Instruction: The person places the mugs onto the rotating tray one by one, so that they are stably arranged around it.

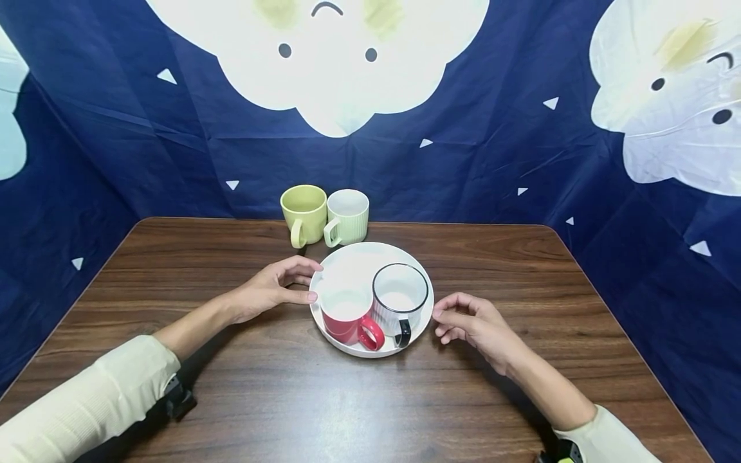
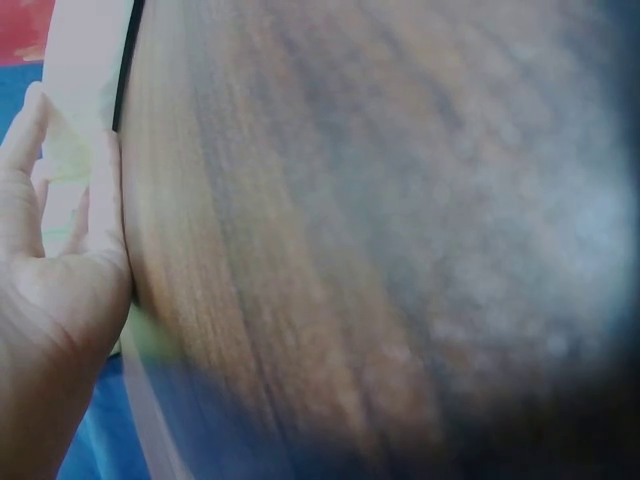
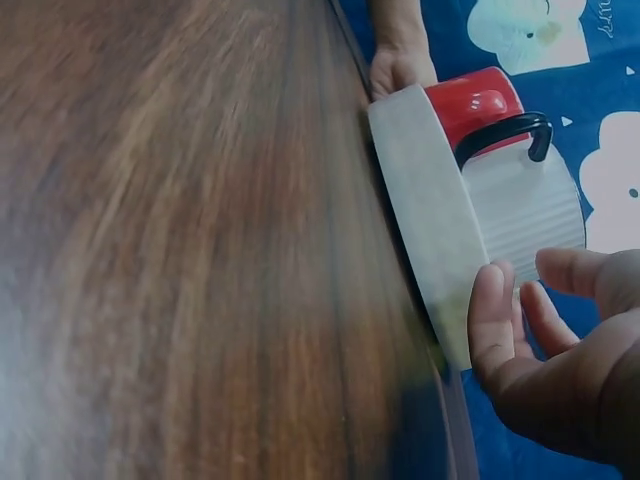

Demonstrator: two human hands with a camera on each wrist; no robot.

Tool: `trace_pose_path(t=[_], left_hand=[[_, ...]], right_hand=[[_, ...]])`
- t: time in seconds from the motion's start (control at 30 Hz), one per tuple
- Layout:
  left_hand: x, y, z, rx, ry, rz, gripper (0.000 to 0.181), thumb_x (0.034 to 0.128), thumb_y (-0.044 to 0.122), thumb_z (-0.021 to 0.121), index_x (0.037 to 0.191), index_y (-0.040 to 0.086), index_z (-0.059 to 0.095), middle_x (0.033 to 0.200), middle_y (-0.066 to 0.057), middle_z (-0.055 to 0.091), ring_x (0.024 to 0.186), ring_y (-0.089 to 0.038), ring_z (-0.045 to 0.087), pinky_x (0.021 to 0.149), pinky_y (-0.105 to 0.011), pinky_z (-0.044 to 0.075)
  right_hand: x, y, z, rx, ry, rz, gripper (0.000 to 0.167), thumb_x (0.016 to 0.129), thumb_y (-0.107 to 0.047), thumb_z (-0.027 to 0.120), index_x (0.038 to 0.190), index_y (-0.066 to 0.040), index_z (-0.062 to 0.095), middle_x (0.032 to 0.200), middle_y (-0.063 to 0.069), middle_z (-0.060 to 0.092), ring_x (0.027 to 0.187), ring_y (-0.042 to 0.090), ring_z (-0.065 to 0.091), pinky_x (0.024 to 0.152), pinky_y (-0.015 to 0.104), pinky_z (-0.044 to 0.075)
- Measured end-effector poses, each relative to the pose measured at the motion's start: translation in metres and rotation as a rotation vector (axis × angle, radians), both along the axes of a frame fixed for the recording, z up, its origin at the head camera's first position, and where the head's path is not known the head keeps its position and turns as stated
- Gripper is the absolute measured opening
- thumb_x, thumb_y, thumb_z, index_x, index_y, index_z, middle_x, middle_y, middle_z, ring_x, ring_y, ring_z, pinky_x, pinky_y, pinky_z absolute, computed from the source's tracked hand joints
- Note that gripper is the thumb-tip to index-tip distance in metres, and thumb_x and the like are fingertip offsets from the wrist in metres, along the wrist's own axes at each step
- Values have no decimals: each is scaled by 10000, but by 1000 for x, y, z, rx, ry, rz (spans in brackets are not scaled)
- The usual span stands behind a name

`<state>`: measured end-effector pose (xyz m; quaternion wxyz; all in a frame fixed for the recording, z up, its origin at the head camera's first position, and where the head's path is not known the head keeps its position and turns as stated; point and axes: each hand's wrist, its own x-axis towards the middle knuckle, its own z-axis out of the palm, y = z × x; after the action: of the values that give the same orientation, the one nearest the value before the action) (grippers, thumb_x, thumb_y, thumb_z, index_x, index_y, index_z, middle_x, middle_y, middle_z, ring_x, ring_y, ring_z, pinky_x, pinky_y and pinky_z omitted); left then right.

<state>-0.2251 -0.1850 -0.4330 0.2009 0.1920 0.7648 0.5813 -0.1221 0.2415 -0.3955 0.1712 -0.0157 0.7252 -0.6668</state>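
Observation:
A white round dish [image 1: 347, 257] with a raised rim sits on the table. On it stand a red mug [image 1: 343, 330], pale inside, and a white ribbed mug [image 1: 384, 316] with a black rim and black handle. My left hand [image 1: 269, 289] is at the dish's left side, thumb and fingers spread along the rim. Beside the right rim is my right hand [image 1: 477, 325], its fingers loosely bent with nothing between them; whether the fingertips touch the dish I cannot tell. In the right wrist view, the black handle [image 3: 505, 130] sticks out above the dish wall.
Behind the dish, a yellow-green mug [image 1: 307, 215] and a pale green ribbed mug [image 1: 350, 218] stand side by side near the far table edge. A dark blue cloth [image 1: 486, 173] with cloud prints hangs behind the wooden table [image 1: 278, 399].

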Motion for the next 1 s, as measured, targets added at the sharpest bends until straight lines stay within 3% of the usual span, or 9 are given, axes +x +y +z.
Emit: trace_pose_path(t=[0.2,0.4,0.7,1.0], left_hand=[[0,0,2,0,-4,-6,631,965,93,896,1523,56,604,1492,-157,666,1316,-222,679,1056,-256,590],[-1,0,2,0,-19,-13,637,962,95,899,1522,59,599,1497,-149,659,1320,-223,674,1051,-265,595],[-2,0,2,23,-14,-30,696,968,79,891,1574,102,549,1537,-179,642,1332,-217,690,1068,-272,605],[0,-1,3,61,-112,-18,840,1034,94,820,1724,124,341,1606,-270,523,1352,-215,655,1050,-339,647]], right_hand=[[-2,-3,-5,25,3,1,324,1019,-47,771,1282,70,623,1061,59,659,892,160,712,775,287,663],[-3,-5,-6,25,-10,20,395,1009,-50,792,1336,72,607,1114,79,650,926,166,722,799,298,671],[-7,-8,-6,65,-5,26,374,1016,-54,788,1316,81,611,1116,106,663,961,221,741,833,327,690],[-16,-9,-6,60,3,8,329,1007,15,754,1295,93,615,1150,109,643,999,187,740,931,340,699]])
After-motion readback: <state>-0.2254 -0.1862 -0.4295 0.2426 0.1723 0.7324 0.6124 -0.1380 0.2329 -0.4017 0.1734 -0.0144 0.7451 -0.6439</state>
